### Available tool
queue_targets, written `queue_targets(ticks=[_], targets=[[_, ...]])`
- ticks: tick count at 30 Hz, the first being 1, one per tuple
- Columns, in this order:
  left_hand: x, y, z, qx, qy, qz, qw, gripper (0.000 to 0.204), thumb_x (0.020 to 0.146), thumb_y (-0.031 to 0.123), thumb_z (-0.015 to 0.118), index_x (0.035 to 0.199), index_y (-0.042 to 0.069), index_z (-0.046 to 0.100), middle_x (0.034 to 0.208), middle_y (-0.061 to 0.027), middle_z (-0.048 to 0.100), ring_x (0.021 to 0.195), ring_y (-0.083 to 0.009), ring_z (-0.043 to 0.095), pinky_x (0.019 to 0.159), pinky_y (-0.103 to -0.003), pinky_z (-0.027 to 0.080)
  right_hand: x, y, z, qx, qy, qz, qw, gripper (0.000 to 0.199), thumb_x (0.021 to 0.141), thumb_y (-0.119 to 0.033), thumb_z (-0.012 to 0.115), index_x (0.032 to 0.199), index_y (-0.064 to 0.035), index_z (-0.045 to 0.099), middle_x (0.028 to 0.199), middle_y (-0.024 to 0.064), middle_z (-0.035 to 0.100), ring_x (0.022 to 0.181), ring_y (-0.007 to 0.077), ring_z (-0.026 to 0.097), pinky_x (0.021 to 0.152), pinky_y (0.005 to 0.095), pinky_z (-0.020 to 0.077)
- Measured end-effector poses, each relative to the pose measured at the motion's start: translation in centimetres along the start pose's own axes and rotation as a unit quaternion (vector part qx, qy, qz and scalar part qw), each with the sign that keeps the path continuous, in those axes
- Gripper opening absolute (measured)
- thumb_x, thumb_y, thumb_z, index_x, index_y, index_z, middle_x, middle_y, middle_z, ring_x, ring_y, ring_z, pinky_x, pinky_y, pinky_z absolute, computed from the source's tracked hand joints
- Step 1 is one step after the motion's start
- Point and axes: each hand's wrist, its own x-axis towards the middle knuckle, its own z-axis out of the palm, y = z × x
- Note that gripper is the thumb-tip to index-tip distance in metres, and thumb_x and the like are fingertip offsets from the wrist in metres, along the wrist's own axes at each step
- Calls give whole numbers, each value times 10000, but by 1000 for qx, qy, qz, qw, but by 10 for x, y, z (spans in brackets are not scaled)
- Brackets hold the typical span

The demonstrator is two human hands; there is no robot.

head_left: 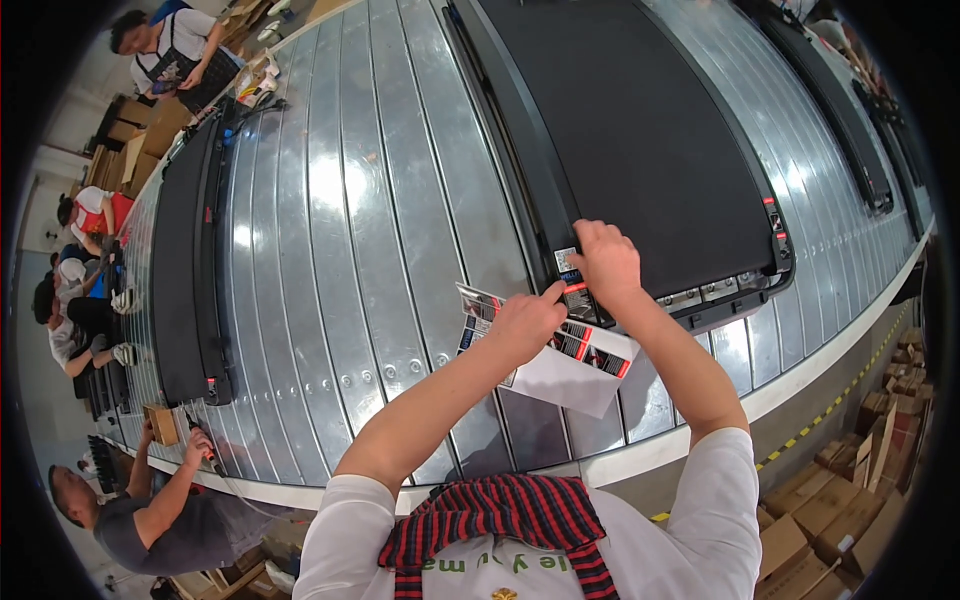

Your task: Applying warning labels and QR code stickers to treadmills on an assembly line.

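Observation:
A long black treadmill deck (pixel 640 130) lies before me on the metal conveyor. My left hand (pixel 530 322) is closed, with white label sheets (pixel 575 380) printed in black and red sticking out beneath it on both sides. Its index fingertip touches a black and red label (pixel 577 300) at the deck's near left corner. My right hand (pixel 607 262) lies on the same corner, fingers stretched out over the black side rail and thumb beside a small white square code sticker (pixel 566 259). The undersides of both hands are hidden.
More black treadmill decks stand on the conveyor at left (pixel 190 270) and right (pixel 835 100). At lower left a co-worker (pixel 165 510) holds a red-handled tool and a small box. Several other people are along the far left. Cardboard boxes (pixel 830 510) are piled at lower right.

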Motion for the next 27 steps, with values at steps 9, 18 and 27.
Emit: queue_targets(ticks=[9,18,27], targets=[[-120,-16,-54,-254,-68,-162,951,139,779,187,586,857,82,539,829,-121,584,742,-273,581,616,-360,454,-36,-19,19,-56,80,-128,987,288,731,-128,513,971,32,511,1029,162,557,1005,270,513,924,374,365],[-202,-4,-67,-698,225,-259,628,239,842,113,561,1052,2,532,970,-50,604,841,-103,567,764,-255,456,-54,-87,-21,753,-176,150,617,446,869,-355,466,1092,27,516,1021,101,584,965,207,535,818,351,421],[-272,22,-47,-734,235,-229,594,300,793,101,617,1069,9,547,1001,-60,597,889,-126,563,792,-287,452,-134,-164,-35,647,-185,100,733,313,828,-203,566,1019,45,576,917,56,624,825,90,555,698,234,444]])
